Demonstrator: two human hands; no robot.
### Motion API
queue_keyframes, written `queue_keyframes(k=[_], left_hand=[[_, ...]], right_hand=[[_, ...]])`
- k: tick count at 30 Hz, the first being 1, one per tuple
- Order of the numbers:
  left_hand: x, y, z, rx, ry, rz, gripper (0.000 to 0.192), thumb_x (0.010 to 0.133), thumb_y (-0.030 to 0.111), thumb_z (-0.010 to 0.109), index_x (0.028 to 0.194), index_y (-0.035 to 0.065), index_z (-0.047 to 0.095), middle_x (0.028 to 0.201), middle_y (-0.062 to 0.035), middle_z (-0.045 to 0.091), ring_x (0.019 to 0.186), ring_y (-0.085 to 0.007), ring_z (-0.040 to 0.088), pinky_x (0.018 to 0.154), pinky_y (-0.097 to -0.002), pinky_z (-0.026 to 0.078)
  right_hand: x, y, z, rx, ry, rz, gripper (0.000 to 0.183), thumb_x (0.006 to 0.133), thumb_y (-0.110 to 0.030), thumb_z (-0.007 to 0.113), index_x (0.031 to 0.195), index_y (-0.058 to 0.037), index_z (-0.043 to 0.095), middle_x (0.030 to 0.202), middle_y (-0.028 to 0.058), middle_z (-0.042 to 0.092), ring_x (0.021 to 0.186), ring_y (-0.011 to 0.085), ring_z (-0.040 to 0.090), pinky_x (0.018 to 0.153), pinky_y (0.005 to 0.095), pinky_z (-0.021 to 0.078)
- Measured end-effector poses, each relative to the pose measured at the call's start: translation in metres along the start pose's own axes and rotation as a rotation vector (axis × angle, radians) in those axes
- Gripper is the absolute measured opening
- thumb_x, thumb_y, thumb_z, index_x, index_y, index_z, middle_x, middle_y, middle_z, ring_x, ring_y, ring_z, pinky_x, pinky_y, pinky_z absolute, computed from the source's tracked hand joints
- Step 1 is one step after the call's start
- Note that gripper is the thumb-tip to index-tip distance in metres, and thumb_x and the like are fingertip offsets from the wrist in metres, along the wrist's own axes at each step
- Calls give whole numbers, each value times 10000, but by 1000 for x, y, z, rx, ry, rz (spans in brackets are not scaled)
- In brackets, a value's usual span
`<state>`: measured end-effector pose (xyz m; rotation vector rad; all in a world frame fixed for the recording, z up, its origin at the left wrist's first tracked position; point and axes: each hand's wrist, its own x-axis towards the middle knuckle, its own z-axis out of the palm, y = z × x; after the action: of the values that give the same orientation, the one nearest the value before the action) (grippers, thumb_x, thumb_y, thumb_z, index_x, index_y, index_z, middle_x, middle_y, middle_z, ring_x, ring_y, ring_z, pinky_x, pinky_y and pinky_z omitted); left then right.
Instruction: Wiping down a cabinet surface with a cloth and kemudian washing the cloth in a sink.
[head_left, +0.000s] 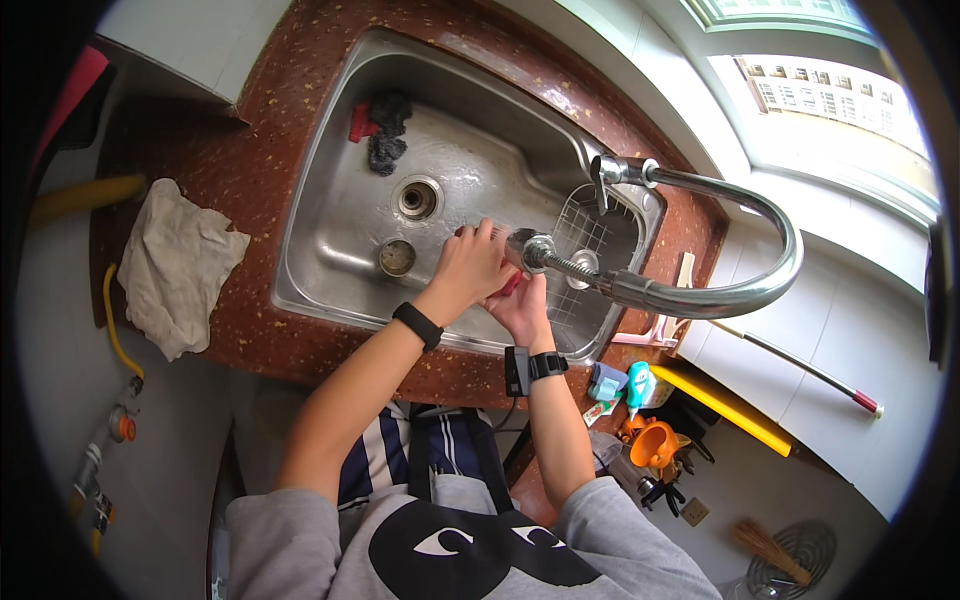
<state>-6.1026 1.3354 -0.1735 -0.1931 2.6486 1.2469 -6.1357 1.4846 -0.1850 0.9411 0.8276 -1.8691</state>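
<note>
Both of my hands are together over the stainless steel sink (480, 161), under the faucet's spray head (525, 249), with water streaming onto the fingers. My left hand (471, 264) is curled over a small red object (513, 283). Beneath and to the right, my right hand (523, 309) holds the same object from the other side. Fingers cover most of it, so its kind cannot be told. Left of my hands, a round metal drain strainer (397, 257) lies on the sink floor near the drain opening (417, 200).
Dark grey scouring mesh (387, 133) and a red piece (362, 123) lie in the sink's far left corner. A wire rack (589, 225) occupies the right basin. The curved faucet neck (780, 247) arches at right. A whitish cloth (176, 262) rests on the left counter.
</note>
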Motion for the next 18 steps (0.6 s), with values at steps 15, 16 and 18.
queue_keyframes(k=[15, 16, 18], left_hand=[[20, -15, 11, -46, -66, -42, 236, 878, 242, 558, 966, 56, 672, 817, -265, 688, 820, -464, 685, 758, -544, 554], [18, -15, 13, -50, -53, -99, 277, 887, 275, 561, 1011, 46, 655, 874, -258, 684, 837, -461, 680, 767, -537, 553], [9, -18, 13, -48, -38, -161, 324, 896, 308, 564, 1056, 36, 637, 932, -251, 679, 855, -459, 674, 775, -530, 553]], right_hand=[[27, 12, -20, -790, 290, -649, 303, 983, -298, 571, 1203, -94, 611, 1139, 37, 647, 995, 160, 611, 851, 351, 510], [28, 11, -24, -807, 268, -579, 346, 998, -353, 545, 1222, -99, 611, 1159, 46, 652, 1010, 174, 622, 865, 361, 513], [26, 11, -22, -642, 214, -397, 400, 1006, -420, 504, 1225, -106, 618, 1164, 56, 660, 1030, 200, 632, 875, 382, 522]])
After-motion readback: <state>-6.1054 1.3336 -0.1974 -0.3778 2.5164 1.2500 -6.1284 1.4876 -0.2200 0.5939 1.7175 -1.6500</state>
